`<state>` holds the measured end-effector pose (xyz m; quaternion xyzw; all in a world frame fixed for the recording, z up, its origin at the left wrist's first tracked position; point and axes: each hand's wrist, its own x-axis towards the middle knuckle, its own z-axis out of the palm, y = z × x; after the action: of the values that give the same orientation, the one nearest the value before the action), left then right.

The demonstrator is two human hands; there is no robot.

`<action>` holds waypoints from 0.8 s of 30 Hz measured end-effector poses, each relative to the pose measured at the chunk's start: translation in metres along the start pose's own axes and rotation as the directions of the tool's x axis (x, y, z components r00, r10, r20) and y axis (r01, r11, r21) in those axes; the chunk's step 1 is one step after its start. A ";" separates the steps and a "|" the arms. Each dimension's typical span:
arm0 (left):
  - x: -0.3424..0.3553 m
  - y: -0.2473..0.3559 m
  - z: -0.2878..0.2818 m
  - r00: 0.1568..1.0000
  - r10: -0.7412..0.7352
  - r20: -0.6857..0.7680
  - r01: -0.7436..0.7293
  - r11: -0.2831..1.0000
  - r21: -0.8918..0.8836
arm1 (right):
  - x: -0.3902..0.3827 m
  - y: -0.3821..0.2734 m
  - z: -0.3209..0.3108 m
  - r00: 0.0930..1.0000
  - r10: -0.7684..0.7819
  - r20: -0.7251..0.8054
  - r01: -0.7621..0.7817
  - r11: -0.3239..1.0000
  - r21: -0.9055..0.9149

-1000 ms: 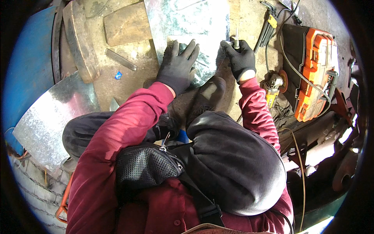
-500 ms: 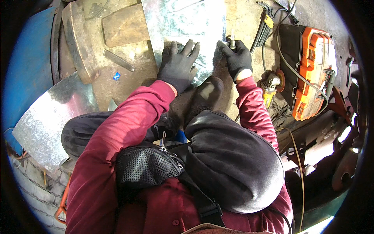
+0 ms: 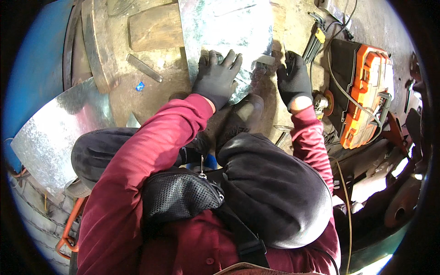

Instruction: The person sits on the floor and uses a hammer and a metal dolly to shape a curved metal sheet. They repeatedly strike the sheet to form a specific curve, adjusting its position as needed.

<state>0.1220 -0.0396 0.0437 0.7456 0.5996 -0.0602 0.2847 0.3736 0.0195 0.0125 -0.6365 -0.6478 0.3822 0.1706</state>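
My left hand [image 3: 215, 79] lies spread on the sheet [image 3: 229, 30]; right of the sheet, my right hand [image 3: 294, 80] half-curls, whether pinching anything I can't tell.

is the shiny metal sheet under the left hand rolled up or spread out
Spread out: the metal sheet shows its broad face, and the gloved left hand rests on it with fingers apart.

The fingers [image 3: 297, 63] of the right hand [image 3: 294, 84] have moved rightward, away from the metal sheet [image 3: 229, 28].
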 end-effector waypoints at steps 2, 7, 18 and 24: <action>-0.004 -0.003 0.004 0.999 -0.029 -0.021 0.029 1.000 0.000 | 0.011 -0.059 -0.029 0.978 -0.122 0.172 0.150 0.975 -0.161; 0.002 -0.003 -0.006 0.997 -0.041 0.065 0.040 0.999 0.025 | 0.031 -0.104 -0.041 0.805 -0.184 0.564 0.315 0.938 -0.143; 0.002 -0.001 -0.008 1.000 -0.013 0.018 0.010 0.988 0.154 | 0.059 -0.138 -0.011 0.768 -0.114 0.630 0.460 0.783 -0.419; -0.001 -0.003 -0.012 1.000 0.018 -0.016 -0.016 0.989 0.147 | 0.068 -0.155 -0.005 0.721 -0.138 0.679 0.570 0.676 -0.468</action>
<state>0.1158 -0.0338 0.0528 0.7701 0.5895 -0.0953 0.2244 0.2612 0.1014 0.1081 -0.3543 -0.8739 0.2681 -0.1972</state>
